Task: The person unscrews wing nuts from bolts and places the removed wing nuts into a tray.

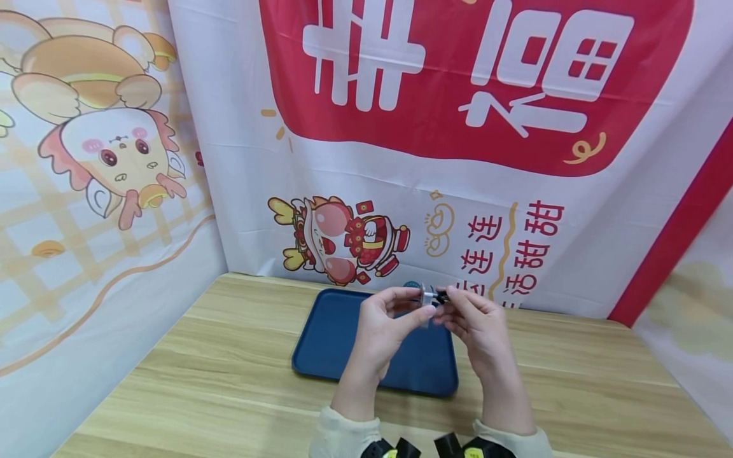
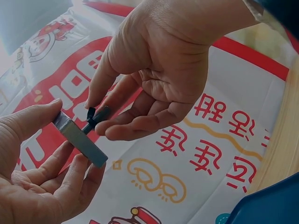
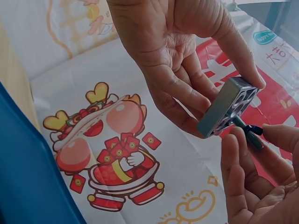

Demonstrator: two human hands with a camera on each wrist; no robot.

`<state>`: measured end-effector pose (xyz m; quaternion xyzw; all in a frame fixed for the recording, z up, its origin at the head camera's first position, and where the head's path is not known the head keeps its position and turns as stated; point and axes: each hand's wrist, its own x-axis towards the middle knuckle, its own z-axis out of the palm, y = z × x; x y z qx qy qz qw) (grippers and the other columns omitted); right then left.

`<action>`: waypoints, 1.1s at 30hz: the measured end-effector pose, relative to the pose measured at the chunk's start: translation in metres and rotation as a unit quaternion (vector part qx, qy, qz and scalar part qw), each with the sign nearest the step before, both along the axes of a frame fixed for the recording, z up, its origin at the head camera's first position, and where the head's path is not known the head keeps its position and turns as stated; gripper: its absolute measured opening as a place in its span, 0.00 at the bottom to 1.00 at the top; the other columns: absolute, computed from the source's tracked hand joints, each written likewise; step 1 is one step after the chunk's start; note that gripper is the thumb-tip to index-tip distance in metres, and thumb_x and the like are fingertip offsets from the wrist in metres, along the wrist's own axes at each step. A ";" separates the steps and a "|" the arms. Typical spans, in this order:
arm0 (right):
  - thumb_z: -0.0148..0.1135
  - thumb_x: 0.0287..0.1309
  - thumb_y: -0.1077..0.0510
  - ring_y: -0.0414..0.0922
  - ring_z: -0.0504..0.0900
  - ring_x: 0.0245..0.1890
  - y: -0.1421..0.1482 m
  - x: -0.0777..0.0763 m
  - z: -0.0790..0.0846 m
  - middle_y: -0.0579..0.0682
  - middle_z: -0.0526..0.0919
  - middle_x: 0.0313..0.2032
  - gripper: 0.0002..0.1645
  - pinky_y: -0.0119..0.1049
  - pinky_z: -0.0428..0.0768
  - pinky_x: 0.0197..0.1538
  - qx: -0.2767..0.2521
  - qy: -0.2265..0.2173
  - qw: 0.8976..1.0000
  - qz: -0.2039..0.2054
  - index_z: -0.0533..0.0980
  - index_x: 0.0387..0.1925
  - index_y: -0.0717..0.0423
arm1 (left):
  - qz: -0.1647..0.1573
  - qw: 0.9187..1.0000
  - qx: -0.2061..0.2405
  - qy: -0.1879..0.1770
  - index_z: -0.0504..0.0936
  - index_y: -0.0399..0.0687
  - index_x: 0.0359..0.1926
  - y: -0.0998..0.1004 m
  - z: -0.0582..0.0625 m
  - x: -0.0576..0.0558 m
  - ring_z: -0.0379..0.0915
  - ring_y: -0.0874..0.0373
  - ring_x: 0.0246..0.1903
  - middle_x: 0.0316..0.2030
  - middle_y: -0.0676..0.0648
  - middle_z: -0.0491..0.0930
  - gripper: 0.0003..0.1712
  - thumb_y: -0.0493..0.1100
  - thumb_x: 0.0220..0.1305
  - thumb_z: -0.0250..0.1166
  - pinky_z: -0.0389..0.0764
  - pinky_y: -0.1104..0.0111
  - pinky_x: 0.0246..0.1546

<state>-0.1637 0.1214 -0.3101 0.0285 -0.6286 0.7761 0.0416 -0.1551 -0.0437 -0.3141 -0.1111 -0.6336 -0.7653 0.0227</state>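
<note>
Over the tray, both hands meet at a small metal block with a threaded bolt. My left hand grips the silver block by its edges, thumb on one end and fingers along the other. In the right wrist view, hollow recesses show in the block's face, and the bolt sticks out of it. A black wing nut sits partway along the thread. My right hand pinches this nut between thumb and fingertips, with its other fingers bent loosely below.
Beneath the hands, a dark blue tray lies on the wooden table. A printed white and red cloth hangs behind the table's back edge, and another patterned cloth lines the left side.
</note>
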 end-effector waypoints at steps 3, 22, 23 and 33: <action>0.60 0.69 0.54 0.36 0.87 0.30 0.001 0.001 0.001 0.41 0.88 0.27 0.13 0.27 0.85 0.40 -0.006 0.007 1.000 0.009 0.87 0.31 0.40 | 0.001 1.000 0.003 0.000 0.82 0.38 0.53 0.000 0.000 0.000 0.78 0.56 0.45 0.47 0.38 0.83 0.20 0.40 0.60 0.72 0.85 0.67 0.47; 0.60 0.65 0.69 0.38 0.78 0.42 0.004 -0.001 -0.004 0.41 0.82 0.44 0.18 0.25 0.81 0.47 0.110 0.152 0.982 0.004 0.75 0.55 0.72 | -0.007 1.000 0.003 -0.003 0.81 0.38 0.54 -0.002 0.001 0.001 0.77 0.56 0.46 0.48 0.39 0.82 0.21 0.39 0.61 0.71 0.85 0.65 0.49; 0.60 0.65 0.69 0.38 0.78 0.42 0.004 0.000 -0.004 0.41 0.82 0.44 0.18 0.25 0.81 0.46 0.111 0.155 0.982 0.002 0.75 0.55 0.72 | -0.007 1.000 0.003 -0.003 0.81 0.38 0.54 -0.002 0.001 0.001 0.77 0.56 0.46 0.48 0.39 0.82 0.21 0.39 0.61 0.71 0.85 0.65 0.49; 0.58 0.68 0.63 0.36 0.80 0.46 0.004 0.000 -0.003 0.41 0.83 0.46 0.19 0.26 0.81 0.52 0.094 0.136 0.986 -0.004 0.74 0.57 0.70 | -0.008 1.000 0.006 -0.003 0.81 0.37 0.54 -0.001 0.000 0.001 0.78 0.56 0.45 0.47 0.38 0.82 0.21 0.39 0.61 0.71 0.85 0.67 0.48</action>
